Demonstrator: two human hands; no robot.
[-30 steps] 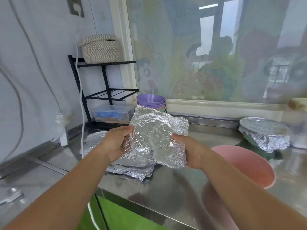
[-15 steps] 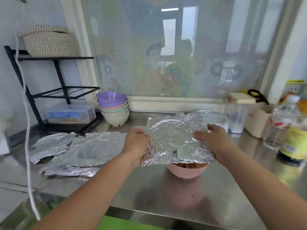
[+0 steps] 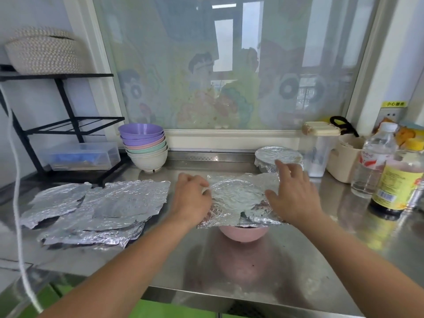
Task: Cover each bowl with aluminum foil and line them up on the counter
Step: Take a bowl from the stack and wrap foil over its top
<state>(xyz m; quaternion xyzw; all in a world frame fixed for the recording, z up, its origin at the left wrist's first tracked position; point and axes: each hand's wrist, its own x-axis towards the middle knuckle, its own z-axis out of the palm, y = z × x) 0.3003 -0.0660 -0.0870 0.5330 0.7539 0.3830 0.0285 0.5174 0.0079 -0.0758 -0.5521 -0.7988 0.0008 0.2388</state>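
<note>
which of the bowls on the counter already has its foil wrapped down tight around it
The bowl at the back right, by the window ledge. Its foil hugs the rim, while the pink bowl has a loose flat sheet and the stacked bowls are bare.

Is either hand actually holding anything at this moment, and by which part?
The left hand grips the foil sheet by its left edge over the pink bowl. The right hand lies spread on the sheet's right side, pressing rather than gripping.
</note>
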